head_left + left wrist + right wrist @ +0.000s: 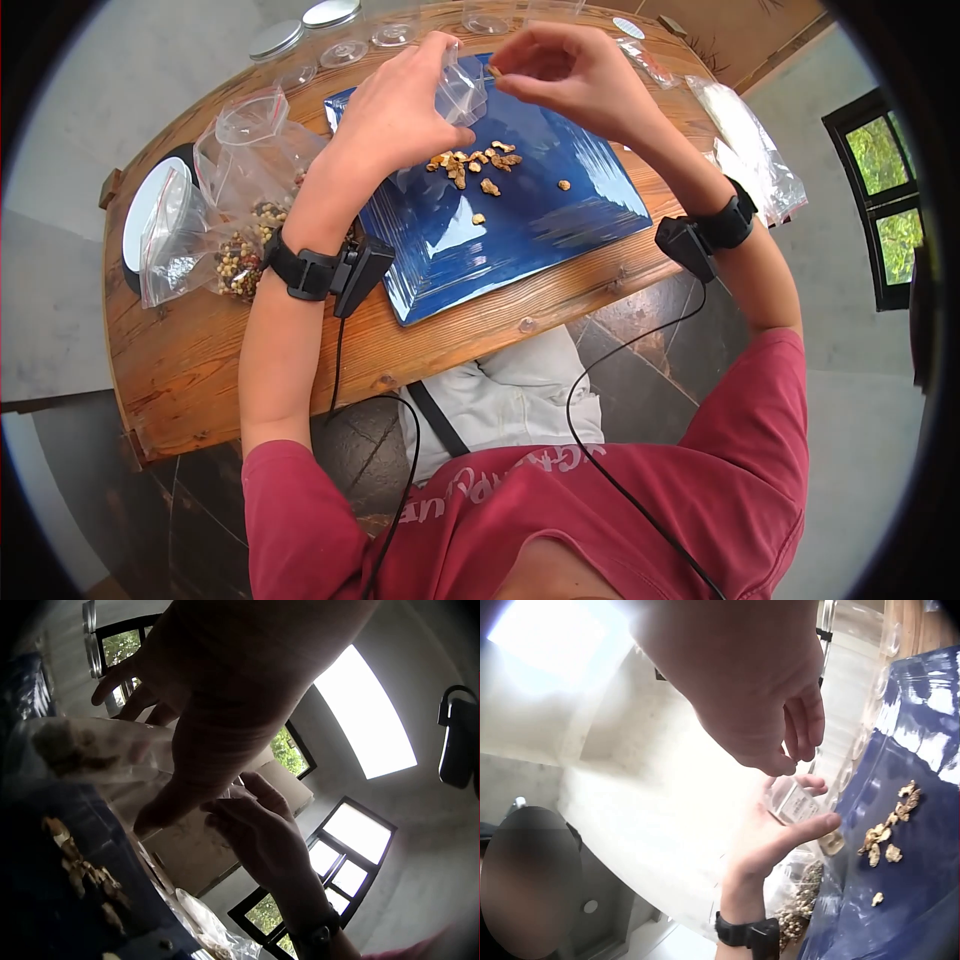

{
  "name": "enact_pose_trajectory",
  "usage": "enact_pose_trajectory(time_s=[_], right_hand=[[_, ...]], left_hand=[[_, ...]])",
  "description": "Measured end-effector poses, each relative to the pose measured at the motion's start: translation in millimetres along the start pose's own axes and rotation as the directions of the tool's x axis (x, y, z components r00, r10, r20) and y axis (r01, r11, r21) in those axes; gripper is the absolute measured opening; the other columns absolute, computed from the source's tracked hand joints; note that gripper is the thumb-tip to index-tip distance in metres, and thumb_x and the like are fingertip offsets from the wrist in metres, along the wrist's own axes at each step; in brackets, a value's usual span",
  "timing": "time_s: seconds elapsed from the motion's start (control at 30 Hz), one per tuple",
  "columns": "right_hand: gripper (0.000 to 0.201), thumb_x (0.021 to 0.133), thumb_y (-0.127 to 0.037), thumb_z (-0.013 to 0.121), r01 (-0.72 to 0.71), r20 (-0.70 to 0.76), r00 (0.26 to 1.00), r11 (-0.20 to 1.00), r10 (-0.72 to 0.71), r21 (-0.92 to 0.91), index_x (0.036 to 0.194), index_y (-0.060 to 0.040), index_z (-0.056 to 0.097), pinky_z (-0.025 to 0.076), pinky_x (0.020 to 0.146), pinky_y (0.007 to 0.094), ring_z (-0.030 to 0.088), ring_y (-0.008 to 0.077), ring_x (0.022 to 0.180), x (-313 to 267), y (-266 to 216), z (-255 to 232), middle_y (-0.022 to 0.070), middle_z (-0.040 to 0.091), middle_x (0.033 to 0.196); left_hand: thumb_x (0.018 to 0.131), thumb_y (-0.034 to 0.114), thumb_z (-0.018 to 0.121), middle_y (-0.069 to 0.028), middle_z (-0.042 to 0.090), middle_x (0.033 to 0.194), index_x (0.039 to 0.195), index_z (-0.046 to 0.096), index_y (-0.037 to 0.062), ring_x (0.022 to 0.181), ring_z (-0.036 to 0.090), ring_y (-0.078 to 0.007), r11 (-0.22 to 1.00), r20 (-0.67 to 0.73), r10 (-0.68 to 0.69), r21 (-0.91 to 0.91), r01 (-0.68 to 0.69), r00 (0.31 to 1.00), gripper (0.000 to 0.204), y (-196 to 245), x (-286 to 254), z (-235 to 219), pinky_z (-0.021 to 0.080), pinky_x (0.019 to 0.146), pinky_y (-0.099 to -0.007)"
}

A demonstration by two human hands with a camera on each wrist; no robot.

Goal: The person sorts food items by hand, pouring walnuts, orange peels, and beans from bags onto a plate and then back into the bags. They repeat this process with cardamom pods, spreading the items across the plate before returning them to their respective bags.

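My left hand [395, 105] grips a clear plastic container [462, 92] above the blue square plate [530, 250]. In the right wrist view, the container [793, 801] shows a printed label, with tan pieces towards its lower end. Its brownish contents also show through the plastic in the left wrist view. Close to the container, my right hand [585, 80] pinches a small tan dried piece [494, 72] between thumb and fingertips. Several wrinkled, light-brown dried pieces [488, 187] lie on the plate, mostly clustered below my left hand, with a few scattered apart.
Clear plastic bags [240, 140] and mixed beans [245, 250] lie left of the plate, near a round white-topped object [150, 215]. Clear cups [393, 34] and silver-lidded jars [275, 42] line the far table edge. A plastic packet [740, 140] lies at right.
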State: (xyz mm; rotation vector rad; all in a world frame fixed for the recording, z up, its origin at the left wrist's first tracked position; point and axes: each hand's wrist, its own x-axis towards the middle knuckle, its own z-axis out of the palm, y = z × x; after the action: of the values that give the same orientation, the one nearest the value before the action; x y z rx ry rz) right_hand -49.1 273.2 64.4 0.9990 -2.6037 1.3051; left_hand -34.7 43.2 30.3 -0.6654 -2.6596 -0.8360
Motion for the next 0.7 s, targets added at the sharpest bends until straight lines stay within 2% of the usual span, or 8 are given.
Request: enact_pose_trajectory(time_s=[0.13, 0.23, 0.33, 0.37, 0.47, 0.53, 0.57, 0.7], right_hand=[[0.017, 0.095, -0.012, 0.075, 0.231, 0.000, 0.972, 0.959, -0.234, -0.166, 0.107, -0.0007, 0.076, 0.058, 0.084, 0.0264, 0.072, 0.0119, 0.092, 7, -13, 5, 0.0063, 0.077, 0.103], [0.016, 0.096, -0.011, 0.073, 0.311, -0.027, 0.945, 0.918, -0.327, -0.248, 0.109, -0.0014, 0.076, 0.057, 0.082, 0.0259, 0.071, 0.0117, 0.089, 6, -18, 6, 0.0056, 0.077, 0.100], [0.016, 0.096, -0.009, 0.072, 0.092, -0.206, 0.974, 0.995, -0.095, -0.022, 0.110, -0.0044, 0.077, 0.056, 0.078, 0.0270, 0.071, 0.0121, 0.087, 1, 12, 11, 0.0058, 0.077, 0.099], [0.019, 0.094, -0.012, 0.074, 0.077, -0.226, 0.969, 0.990, -0.102, -0.118, 0.112, -0.0078, 0.078, 0.056, 0.076, 0.0289, 0.070, 0.0130, 0.085, -1, 18, 16, 0.0054, 0.075, 0.096], [0.021, 0.090, -0.017, 0.077, -0.063, 0.085, 0.991, 0.936, 0.098, -0.346, 0.110, -0.0090, 0.078, 0.056, 0.074, 0.0310, 0.071, 0.0173, 0.082, -17, 24, 20, 0.0075, 0.074, 0.093], [0.021, 0.088, -0.017, 0.078, -0.026, 0.176, 0.980, 0.926, 0.099, -0.378, 0.107, -0.0078, 0.079, 0.057, 0.073, 0.0330, 0.071, 0.0238, 0.082, -24, 44, 32, 0.0109, 0.074, 0.092], [0.018, 0.087, -0.014, 0.076, -0.008, 0.170, 0.983, 0.933, 0.074, -0.359, 0.103, -0.0062, 0.078, 0.057, 0.071, 0.0351, 0.072, 0.0289, 0.080, -26, 48, 38, 0.0129, 0.074, 0.090], [0.016, 0.087, -0.012, 0.075, -0.026, 0.130, 0.988, 0.920, 0.083, -0.392, 0.101, -0.0036, 0.078, 0.057, 0.070, 0.0351, 0.072, 0.0294, 0.074, -24, 55, 49, 0.0118, 0.075, 0.083]], left_hand=[[0.066, 0.025, 0.088, -0.0191, 0.068, 0.122, 0.140, 0.049, 0.0086, 0.119, 0.065, -0.0376, 1.000, 0.019, 0.026, -0.018, -0.025, 0.999, 0.086, 5, -1, -1, 0.053, 0.099, -0.0457], [0.067, 0.023, 0.089, -0.0177, 0.068, 0.119, 0.141, 0.050, 0.0106, 0.115, 0.066, -0.0373, 0.999, -0.005, 0.017, -0.036, -0.017, 1.000, 0.085, 5, 0, -1, 0.053, 0.097, -0.0445], [0.067, 0.023, 0.090, -0.0170, 0.069, 0.117, 0.142, 0.050, 0.0115, 0.112, 0.067, -0.0373, 1.000, -0.033, -0.008, -0.028, 0.007, 0.999, 0.085, 2, 0, -2, 0.053, 0.097, -0.0440], [0.068, 0.023, 0.090, -0.0170, 0.069, 0.116, 0.142, 0.050, 0.0115, 0.111, 0.067, -0.0374, 1.000, -0.042, -0.010, -0.020, 0.009, 0.999, 0.085, 1, 0, -2, 0.053, 0.097, -0.0440], [0.067, 0.025, 0.089, -0.0166, 0.069, 0.115, 0.142, 0.050, 0.0120, 0.111, 0.068, -0.0372, 1.000, -0.062, 0.002, -0.005, -0.002, 0.998, 0.085, -1, 1, -1, 0.053, 0.096, -0.0434], [0.067, 0.026, 0.089, -0.0164, 0.069, 0.115, 0.142, 0.050, 0.0123, 0.111, 0.068, -0.0371, 1.000, -0.055, 0.001, 0.003, -0.001, 0.998, 0.085, 0, 0, 0, 0.054, 0.096, -0.0432], [0.067, 0.026, 0.089, -0.0163, 0.069, 0.115, 0.142, 0.051, 0.0124, 0.111, 0.068, -0.0370, 1.000, -0.052, 0.001, 0.007, 0.000, 0.999, 0.086, 0, 0, 0, 0.054, 0.096, -0.0431], [0.067, 0.025, 0.089, -0.0161, 0.069, 0.115, 0.142, 0.050, 0.0122, 0.111, 0.067, -0.0369, 1.000, -0.045, -0.003, 0.009, 0.004, 0.999, 0.085, 1, 0, -1, 0.054, 0.096, -0.0431]])
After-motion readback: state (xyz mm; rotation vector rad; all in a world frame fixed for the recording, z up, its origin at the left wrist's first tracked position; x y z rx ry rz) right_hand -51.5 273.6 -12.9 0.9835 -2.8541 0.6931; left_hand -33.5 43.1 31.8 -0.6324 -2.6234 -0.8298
